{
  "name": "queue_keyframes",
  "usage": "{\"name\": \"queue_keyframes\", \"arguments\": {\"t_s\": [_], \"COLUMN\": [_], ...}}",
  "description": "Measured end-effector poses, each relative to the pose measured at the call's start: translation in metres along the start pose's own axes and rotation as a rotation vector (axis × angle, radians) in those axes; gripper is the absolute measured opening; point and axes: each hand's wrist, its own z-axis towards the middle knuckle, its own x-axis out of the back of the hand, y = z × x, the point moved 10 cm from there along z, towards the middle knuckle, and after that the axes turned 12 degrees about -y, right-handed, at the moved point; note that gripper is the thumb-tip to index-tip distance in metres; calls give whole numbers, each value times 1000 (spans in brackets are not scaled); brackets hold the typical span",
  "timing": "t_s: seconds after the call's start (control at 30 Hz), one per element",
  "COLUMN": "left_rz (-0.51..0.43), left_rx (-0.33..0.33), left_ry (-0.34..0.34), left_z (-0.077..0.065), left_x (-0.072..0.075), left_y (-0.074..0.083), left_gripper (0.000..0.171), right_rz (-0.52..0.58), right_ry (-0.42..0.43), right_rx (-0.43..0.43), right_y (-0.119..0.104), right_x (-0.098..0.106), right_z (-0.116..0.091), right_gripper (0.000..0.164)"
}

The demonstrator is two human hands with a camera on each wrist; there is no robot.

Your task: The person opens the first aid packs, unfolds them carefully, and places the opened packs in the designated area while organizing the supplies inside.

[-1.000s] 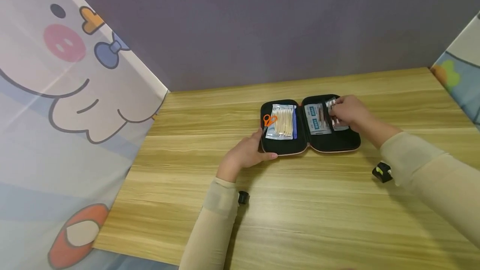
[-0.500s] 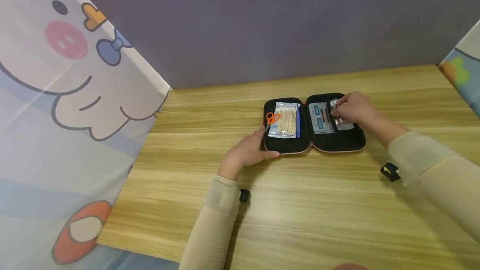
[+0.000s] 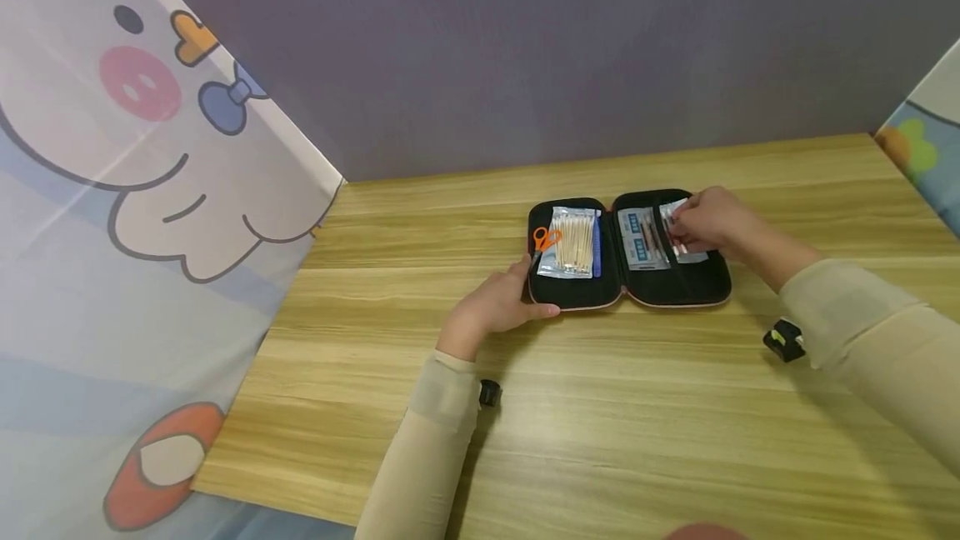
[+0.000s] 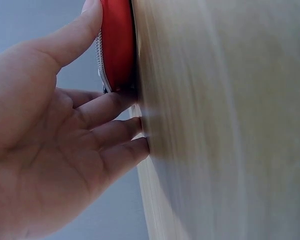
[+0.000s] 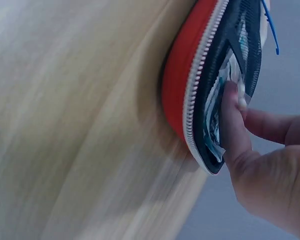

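A black-lined zip case (image 3: 573, 298) with a red outside lies unfolded on the table. Its left half holds a bag of cotton swabs (image 3: 576, 242), orange-handled scissors (image 3: 547, 239) and a blue strip (image 3: 597, 252). Flat packets with blue print (image 3: 636, 238) sit under the right half's dark strap. My left hand (image 3: 495, 300) rests against the case's near left corner, thumb on the front edge and fingers along the side. At the far right, my right hand (image 3: 712, 221) pinches a small clear-and-white packet (image 3: 693, 257) by the strap; its contents are partly hidden by the fingers.
The wooden table (image 3: 637, 407) runs back to a grey panel (image 3: 562, 57). On the left hangs a cartoon-printed cloth (image 3: 247, 173). Small black wrist cameras show beside the left sleeve (image 3: 438, 415) and the right sleeve (image 3: 855, 323).
My right hand still works at the right half of the case; the packet under its fingers has shifted slightly by the strap. My left hand keeps its place at the corner. The head view shifted slightly.
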Motion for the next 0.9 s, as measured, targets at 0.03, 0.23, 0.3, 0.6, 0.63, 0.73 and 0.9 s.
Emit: {"name": "queue_keyframes", "arguments": {"t_s": [0.03, 0.23, 0.3, 0.6, 0.63, 0.73, 0.9], "left_rz": [4, 25, 27, 20, 21, 24, 22], "left_rx": [3, 6, 6, 14, 11, 6, 3], "left_ry": [-3, -19, -23, -14, -14, -16, -22], "left_z": [0, 2, 3, 3, 3, 3, 5], "left_x": [0, 1, 1, 3, 3, 4, 1], "left_y": [0, 0, 0, -2, -1, 0, 1], "left_gripper": [112, 112, 111, 111, 111, 112, 112], "right_rz": [-49, -410, -382, -6, -17, -49, -49], "right_ry": [18, 127, 101, -14, -14, -12, -6], "right_rx": [5, 38, 33, 27, 32, 35, 13], "right_y": [-2, -17, -15, -5, -6, -9, -6], "right_x": [1, 9, 6, -6, -6, -7, -7], "right_z": [-1, -8, -6, 7, 7, 8, 8], "right_gripper": [38, 27, 28, 39, 39, 38, 38]}}
